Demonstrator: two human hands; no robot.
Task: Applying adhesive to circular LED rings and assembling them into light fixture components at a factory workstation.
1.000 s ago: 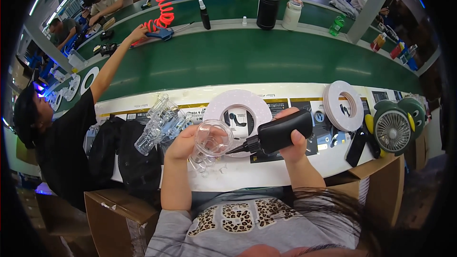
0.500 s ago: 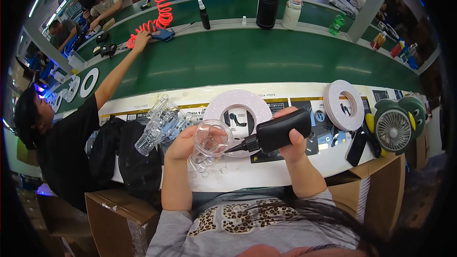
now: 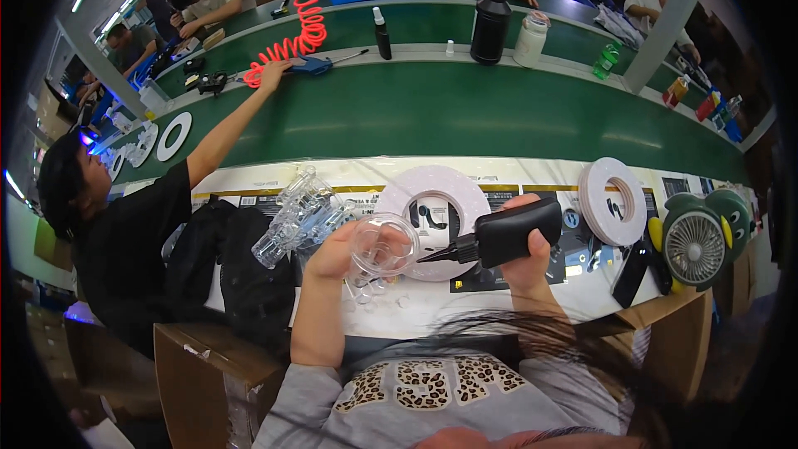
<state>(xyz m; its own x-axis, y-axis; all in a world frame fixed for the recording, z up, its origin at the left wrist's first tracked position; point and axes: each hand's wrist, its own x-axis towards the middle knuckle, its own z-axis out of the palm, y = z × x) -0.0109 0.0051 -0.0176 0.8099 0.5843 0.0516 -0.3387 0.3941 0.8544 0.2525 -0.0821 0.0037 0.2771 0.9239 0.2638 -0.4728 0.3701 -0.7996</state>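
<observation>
My left hand is closed around a clear round plastic cup-shaped part, its wide rim turned up toward me. In my right hand lies a black squeeze bottle, tipped on its side. Its thin nozzle points left, the tip at or very near the right side of the clear part's rim; whether they touch I cannot tell. Below both hands, a white ring-shaped disc lies on the bench. Several clear plastic parts are heaped left of my left hand, and small clear pieces lie beneath it.
A stack of white rings, a dark phone and a green fan stand to the right. Beyond runs a green conveyor belt. At left, a co-worker's arm reaches across it to a blue air gun on a red coiled hose.
The whole view has shifted, so the scene sits slightly further right and lower. The nozzle tip has moved up along the clear part's right side. Strands of hair have swung across the lower view.
</observation>
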